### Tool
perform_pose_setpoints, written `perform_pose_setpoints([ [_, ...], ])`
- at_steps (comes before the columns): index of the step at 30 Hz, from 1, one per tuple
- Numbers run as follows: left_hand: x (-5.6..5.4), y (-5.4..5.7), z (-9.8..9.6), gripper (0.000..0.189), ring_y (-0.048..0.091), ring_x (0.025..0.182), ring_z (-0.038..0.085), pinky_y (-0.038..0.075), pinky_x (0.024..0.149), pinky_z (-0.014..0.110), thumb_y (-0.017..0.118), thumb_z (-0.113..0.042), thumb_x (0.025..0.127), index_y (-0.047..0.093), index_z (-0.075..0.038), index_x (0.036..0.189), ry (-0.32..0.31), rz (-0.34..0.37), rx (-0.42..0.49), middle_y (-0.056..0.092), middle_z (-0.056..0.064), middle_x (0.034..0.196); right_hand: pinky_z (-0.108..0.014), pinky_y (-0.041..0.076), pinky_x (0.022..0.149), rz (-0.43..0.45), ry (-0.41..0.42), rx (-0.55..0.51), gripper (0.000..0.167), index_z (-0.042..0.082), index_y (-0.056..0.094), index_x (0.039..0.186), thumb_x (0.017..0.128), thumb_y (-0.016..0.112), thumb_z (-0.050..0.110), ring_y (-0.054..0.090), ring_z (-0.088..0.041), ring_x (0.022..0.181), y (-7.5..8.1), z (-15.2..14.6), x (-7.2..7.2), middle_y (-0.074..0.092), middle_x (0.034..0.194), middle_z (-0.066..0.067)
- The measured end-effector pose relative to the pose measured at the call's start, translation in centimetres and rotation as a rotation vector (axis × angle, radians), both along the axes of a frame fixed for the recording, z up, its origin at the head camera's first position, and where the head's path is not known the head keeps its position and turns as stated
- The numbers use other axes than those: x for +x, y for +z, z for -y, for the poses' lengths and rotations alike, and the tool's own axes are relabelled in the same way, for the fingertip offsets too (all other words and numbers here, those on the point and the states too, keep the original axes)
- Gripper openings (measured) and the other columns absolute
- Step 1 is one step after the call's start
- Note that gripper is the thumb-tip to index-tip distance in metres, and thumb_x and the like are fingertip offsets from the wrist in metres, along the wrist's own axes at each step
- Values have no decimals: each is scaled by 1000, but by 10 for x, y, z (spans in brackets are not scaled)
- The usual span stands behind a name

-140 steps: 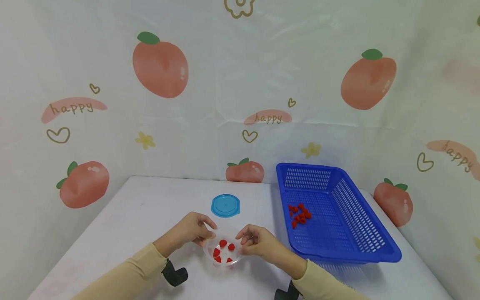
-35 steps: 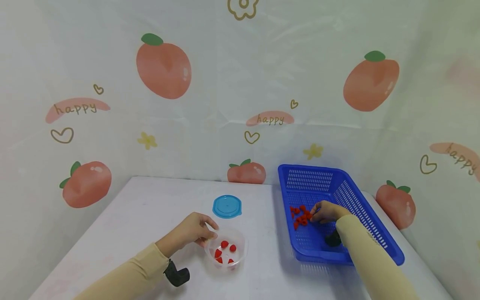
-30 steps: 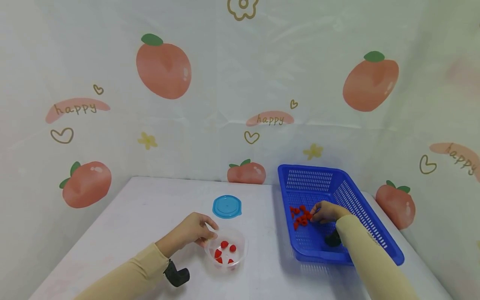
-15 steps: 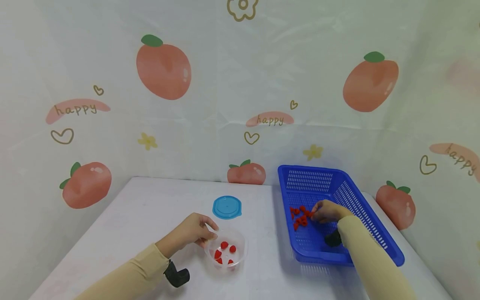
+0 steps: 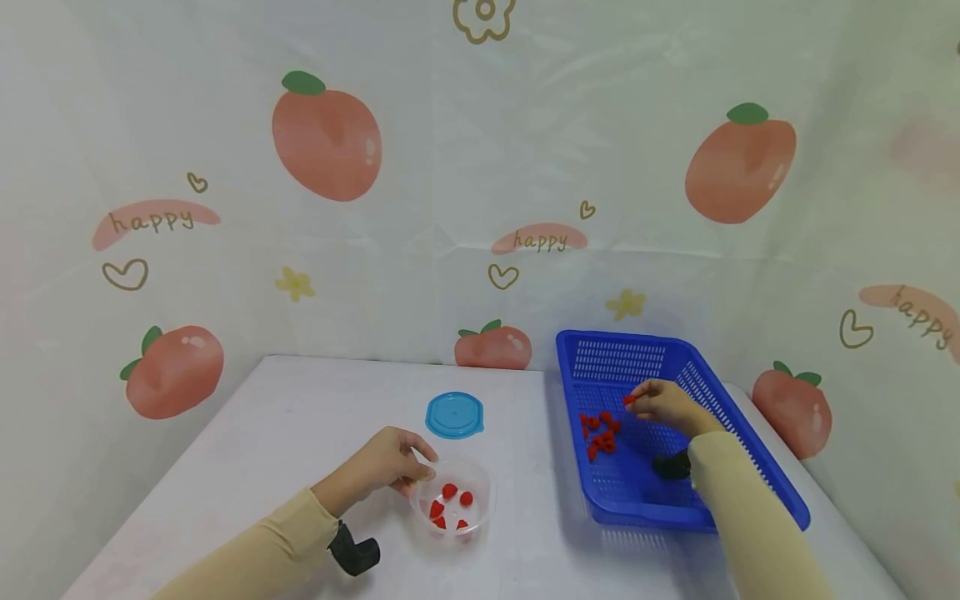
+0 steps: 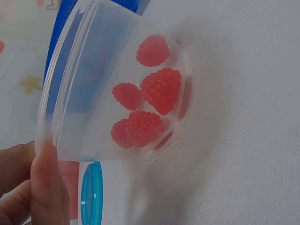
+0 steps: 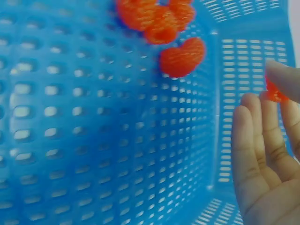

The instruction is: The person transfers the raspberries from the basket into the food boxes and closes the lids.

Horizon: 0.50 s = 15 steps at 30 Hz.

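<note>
Raspberry [image 5: 628, 400], red and bumpy, over blue slotted plastic basket [image 5: 645, 515]
Right hand [image 5: 663, 405] pinched it; left hand [image 5: 392, 460] gripped round clear plastic tub [image 5: 483, 492].

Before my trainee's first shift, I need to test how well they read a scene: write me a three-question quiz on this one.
1. True or false: the blue lid lies on the table, off the clear tub.
2. Match holder to thing: left hand, right hand; a) a raspberry, b) the clear tub.
3. How many raspberries are inside the clear tub?

Key: 1 true; 2 left hand b, right hand a; 3 five.
</note>
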<state>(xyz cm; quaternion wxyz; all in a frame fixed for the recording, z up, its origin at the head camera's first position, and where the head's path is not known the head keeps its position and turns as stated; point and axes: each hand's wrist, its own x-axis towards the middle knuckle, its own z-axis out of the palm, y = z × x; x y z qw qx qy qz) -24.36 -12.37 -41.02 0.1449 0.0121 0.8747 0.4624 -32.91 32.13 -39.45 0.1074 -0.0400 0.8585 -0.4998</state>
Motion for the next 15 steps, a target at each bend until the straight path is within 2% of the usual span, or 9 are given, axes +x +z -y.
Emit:
perform_pose_setpoints([
  [7, 0, 0, 1, 21, 54, 47, 14, 53, 52, 22, 80, -15, 79, 70, -8, 96, -9, 1, 9, 59, 6, 65, -26, 55, 88, -55, 27, -175, 26, -6, 48, 111, 93, 62, 8, 65, -6, 91, 11, 0, 2, 62, 98, 2],
  [15, -1, -1, 2, 21, 54, 47, 14, 53, 53, 22, 80, -16, 79, 70, -8, 96, -16, 0, 9, 60, 6, 64, -20, 54, 85, -92, 38, -242, 32, -3, 49, 114, 93, 65, 13, 63, -5, 93, 23, 14, 6, 59, 101, 0],
])
